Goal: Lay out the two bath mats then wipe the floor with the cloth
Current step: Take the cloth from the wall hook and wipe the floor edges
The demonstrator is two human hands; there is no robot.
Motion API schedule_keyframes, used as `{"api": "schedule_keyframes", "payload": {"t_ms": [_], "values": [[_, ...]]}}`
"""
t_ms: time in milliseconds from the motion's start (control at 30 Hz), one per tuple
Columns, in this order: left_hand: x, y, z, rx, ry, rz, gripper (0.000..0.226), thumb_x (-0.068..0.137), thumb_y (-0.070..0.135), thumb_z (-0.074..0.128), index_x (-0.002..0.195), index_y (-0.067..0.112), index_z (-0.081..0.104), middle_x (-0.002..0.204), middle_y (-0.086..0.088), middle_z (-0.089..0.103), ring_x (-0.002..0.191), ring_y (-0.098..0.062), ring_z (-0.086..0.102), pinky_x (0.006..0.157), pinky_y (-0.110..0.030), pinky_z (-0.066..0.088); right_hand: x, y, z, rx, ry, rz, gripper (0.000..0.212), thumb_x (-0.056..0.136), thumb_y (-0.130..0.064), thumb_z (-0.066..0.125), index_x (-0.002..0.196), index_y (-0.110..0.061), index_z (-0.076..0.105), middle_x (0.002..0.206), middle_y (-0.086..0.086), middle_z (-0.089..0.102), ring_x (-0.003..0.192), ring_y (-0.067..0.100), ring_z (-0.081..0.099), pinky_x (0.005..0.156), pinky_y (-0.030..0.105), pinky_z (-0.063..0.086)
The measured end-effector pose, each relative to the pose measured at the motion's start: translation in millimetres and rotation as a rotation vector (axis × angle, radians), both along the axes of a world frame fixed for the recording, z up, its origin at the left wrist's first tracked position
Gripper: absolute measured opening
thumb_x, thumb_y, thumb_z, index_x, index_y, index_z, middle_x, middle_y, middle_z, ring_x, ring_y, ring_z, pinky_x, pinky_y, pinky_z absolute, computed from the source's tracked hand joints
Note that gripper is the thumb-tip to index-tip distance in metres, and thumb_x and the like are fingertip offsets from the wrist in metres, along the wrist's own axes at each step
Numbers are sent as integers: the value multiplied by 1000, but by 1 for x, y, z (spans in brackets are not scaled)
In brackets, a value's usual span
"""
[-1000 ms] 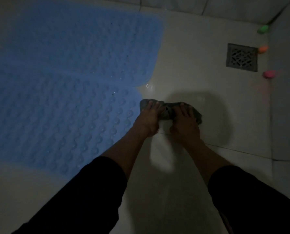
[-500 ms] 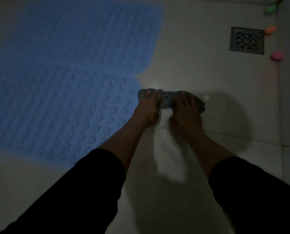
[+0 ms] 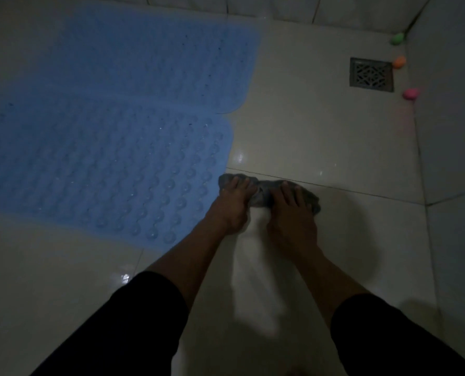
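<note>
A person's two bare hands press a crumpled grey cloth (image 3: 264, 195) flat against a pale tiled floor (image 3: 321, 137), in dim light. Compared with half a second ago, the hands and cloth sit lower in the frame, just below a grout line they were above, and the drain and far wall have dropped into fuller view at the top; the cloth has drawn back toward the person.

Two blue bath mats (image 3: 112, 109) lie spread across the upper left of the frame, the nearer one overlapping the farther along a scalloped edge, both studded with round bumps. One cloth is in use. One square metal drain grate (image 3: 371, 74) sits at the upper right, and three small coloured objects line the wall beside it: one green (image 3: 397, 39), one orange (image 3: 399, 61), one pink (image 3: 411, 93); what they are is too small to tell.

The cloth lies at the centre of the frame, just right of the nearer mat's corner and apart from it. The left hand (image 3: 232, 204) bears down on its left end, fingers spread and extended over the fabric. The right hand (image 3: 291, 210) does the same on its right end, palm down, fingers splayed, the fabric bunched between the two hands. Neither hand curls around the cloth. Black sleeves cover both forearms at the bottom of the frame.
</note>
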State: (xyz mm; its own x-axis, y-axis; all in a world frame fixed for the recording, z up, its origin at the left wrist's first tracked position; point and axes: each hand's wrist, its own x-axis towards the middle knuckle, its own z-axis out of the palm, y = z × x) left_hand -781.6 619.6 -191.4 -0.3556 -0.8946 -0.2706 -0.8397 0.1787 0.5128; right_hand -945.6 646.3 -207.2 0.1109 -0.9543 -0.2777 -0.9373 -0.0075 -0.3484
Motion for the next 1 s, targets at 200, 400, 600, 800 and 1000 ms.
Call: {"api": "schedule_keyframes", "payload": {"t_ms": [200, 400, 600, 800, 1000], "values": [[11, 56, -4, 37, -67, 9, 63, 92, 5, 46, 153, 12, 29, 163, -12, 18, 152, -31, 8, 120, -42, 15, 12, 54, 5, 21, 16, -7, 68, 87, -19, 48, 152, -21, 27, 164, 6, 14, 151, 27, 4, 119, 48, 15], [19, 101, -13, 17, -34, 23, 64, 85, 3, 48, 148, 11, 39, 159, -13, 29, 149, -33, 18, 117, -53, 27, 19, 97, 9, -66, 19, 1, 55, 90, -24, 44, 145, -18, 43, 158, 7, 32, 148, 29, 21, 115, 45, 29], [25, 173, -14, -52, -71, 155, 71, 80, 4, 50, 150, 13, 37, 160, -7, 31, 150, -33, 19, 116, -52, 28, 35, 124, 14, -143, 66, 112, 51, 73, -26, 50, 120, -15, 66, 133, 12, 62, 126, 37, 55, 87, 47, 54], [37, 233, -13, -138, -156, 344, 67, 77, 17, 60, 143, 14, 48, 150, -9, 47, 141, -35, 41, 99, -53, 47, 58, 136, 20, -154, 100, 403, 49, 69, -31, 41, 105, -14, 70, 118, 11, 70, 111, 42, 64, 68, 44, 58], [67, 258, -8, -101, -301, 417, 70, 81, 35, 52, 146, 13, 41, 154, -11, 41, 141, -36, 39, 101, -52, 48, 93, 128, 12, -92, 44, 689, 46, 70, -27, 40, 108, -12, 62, 121, 14, 66, 118, 43, 58, 82, 51, 57]]}}
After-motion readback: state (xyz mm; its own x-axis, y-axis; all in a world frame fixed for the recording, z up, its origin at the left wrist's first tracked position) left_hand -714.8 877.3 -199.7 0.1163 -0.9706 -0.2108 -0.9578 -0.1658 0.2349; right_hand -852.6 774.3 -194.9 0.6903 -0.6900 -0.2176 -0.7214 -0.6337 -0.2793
